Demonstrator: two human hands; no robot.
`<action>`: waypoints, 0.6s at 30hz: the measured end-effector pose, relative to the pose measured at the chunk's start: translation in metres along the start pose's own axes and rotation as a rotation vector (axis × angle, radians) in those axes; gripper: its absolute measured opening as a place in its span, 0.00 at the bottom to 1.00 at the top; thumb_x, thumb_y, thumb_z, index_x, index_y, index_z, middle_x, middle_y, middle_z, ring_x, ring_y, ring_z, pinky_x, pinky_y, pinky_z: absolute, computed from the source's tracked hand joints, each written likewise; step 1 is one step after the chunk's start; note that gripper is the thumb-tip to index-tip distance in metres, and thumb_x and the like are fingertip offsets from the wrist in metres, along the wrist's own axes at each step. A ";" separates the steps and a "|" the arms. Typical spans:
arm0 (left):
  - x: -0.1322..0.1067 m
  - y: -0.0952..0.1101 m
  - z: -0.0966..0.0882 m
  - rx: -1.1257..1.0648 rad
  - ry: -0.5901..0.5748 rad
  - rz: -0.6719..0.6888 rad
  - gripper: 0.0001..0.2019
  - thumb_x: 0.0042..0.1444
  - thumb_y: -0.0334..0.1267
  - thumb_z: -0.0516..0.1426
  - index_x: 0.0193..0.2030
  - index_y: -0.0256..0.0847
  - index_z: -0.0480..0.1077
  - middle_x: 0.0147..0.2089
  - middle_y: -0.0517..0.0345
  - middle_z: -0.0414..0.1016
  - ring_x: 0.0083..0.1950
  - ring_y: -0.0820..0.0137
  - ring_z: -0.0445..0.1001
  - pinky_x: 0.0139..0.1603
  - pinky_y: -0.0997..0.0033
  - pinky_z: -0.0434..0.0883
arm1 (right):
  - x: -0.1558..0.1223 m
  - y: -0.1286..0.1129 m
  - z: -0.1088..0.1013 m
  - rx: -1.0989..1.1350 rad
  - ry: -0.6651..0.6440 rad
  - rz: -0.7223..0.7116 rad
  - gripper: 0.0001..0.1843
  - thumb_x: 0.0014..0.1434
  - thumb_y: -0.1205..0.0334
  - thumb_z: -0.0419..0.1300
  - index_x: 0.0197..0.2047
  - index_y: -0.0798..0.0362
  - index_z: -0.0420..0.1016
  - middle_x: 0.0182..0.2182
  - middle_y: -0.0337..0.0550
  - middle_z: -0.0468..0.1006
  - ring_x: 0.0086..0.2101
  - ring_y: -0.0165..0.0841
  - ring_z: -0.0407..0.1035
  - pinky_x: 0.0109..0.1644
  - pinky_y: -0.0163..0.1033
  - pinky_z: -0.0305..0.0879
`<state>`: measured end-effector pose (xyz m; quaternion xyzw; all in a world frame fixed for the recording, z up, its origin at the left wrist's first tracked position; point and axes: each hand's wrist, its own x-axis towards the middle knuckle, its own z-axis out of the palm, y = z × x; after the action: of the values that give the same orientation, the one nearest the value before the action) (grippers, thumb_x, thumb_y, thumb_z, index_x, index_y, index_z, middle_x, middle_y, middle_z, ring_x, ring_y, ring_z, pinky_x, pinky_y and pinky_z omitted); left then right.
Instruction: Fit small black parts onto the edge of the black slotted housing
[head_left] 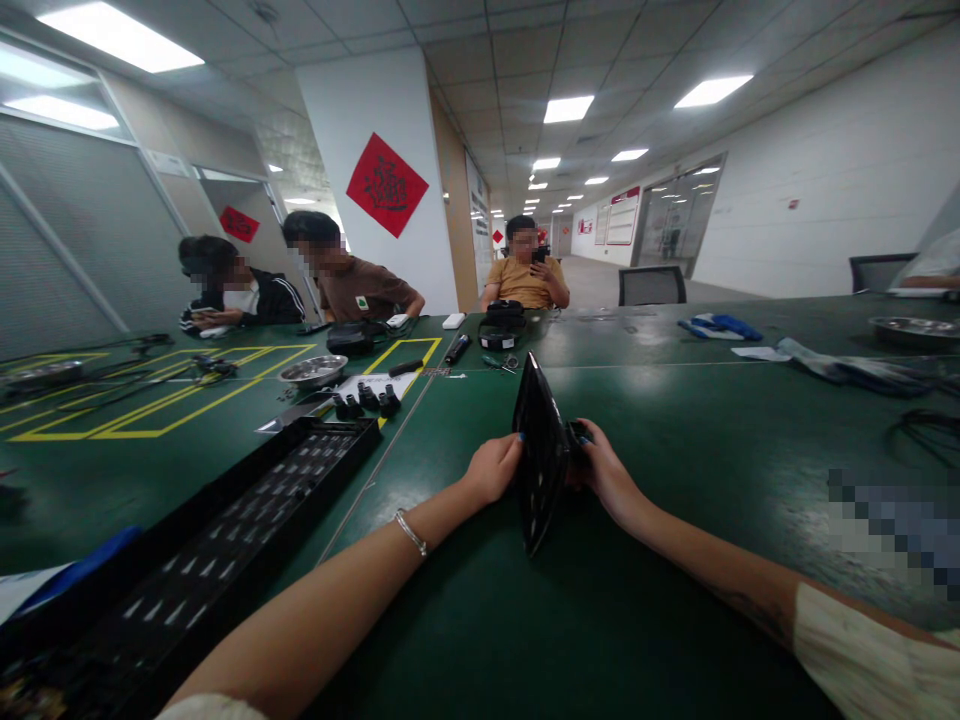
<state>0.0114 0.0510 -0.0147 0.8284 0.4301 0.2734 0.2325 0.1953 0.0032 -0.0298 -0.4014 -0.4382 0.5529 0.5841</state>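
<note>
A glossy black flat panel [541, 455], seen almost edge-on, stands upright between my hands above the green table [480, 640]. My left hand [495, 468] grips its left side, the thumb lying on the panel face. On the other side, my right hand [606, 468] is closed around a small black part [577, 440] at the panel's back; the fingers hide much of it. Whether that part is fixed to the panel, I cannot tell.
A long black tray [367, 432] with rows of pale pointed shapes lies at left. Beyond it are several black cylindrical pieces [367, 400], a metal bowl [313, 371] and pliers [499, 362]. Blue-and-white bags [832, 365] lie at right. Three people [525, 280] sit across the table.
</note>
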 end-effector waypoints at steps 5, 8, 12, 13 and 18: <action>-0.001 -0.001 -0.001 -0.009 -0.016 0.018 0.23 0.60 0.47 0.37 0.31 0.37 0.67 0.24 0.58 0.67 0.30 0.68 0.67 0.29 0.73 0.63 | 0.001 0.003 -0.003 -0.009 -0.010 -0.009 0.24 0.57 0.53 0.51 0.56 0.46 0.52 0.30 0.37 0.72 0.23 0.30 0.67 0.23 0.34 0.60; -0.001 -0.001 0.000 -0.018 -0.003 0.001 0.24 0.61 0.47 0.36 0.32 0.36 0.68 0.24 0.57 0.68 0.30 0.67 0.68 0.31 0.72 0.64 | 0.002 0.005 -0.005 -0.015 -0.010 -0.014 0.25 0.57 0.53 0.51 0.56 0.46 0.52 0.30 0.37 0.72 0.23 0.31 0.67 0.24 0.35 0.60; 0.000 -0.002 0.001 -0.011 0.014 -0.028 0.28 0.61 0.50 0.35 0.30 0.36 0.68 0.24 0.56 0.68 0.30 0.67 0.68 0.30 0.72 0.64 | 0.003 0.006 -0.005 -0.025 -0.010 -0.010 0.26 0.57 0.53 0.51 0.57 0.46 0.51 0.31 0.38 0.72 0.23 0.31 0.67 0.24 0.35 0.61; 0.000 -0.002 0.001 -0.007 0.012 -0.029 0.28 0.61 0.51 0.35 0.30 0.36 0.68 0.24 0.56 0.68 0.29 0.67 0.68 0.30 0.72 0.64 | 0.003 0.006 -0.005 -0.026 -0.013 -0.012 0.26 0.56 0.52 0.51 0.57 0.46 0.51 0.31 0.38 0.72 0.23 0.31 0.68 0.25 0.36 0.61; 0.000 -0.001 0.000 -0.012 0.010 -0.015 0.27 0.61 0.50 0.35 0.29 0.37 0.67 0.24 0.57 0.68 0.30 0.68 0.68 0.30 0.73 0.64 | 0.002 0.004 -0.003 -0.047 -0.004 -0.009 0.27 0.56 0.52 0.50 0.58 0.48 0.50 0.27 0.37 0.72 0.23 0.31 0.67 0.24 0.35 0.60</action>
<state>0.0114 0.0518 -0.0155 0.8225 0.4357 0.2785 0.2371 0.1975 0.0057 -0.0344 -0.4119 -0.4541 0.5405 0.5762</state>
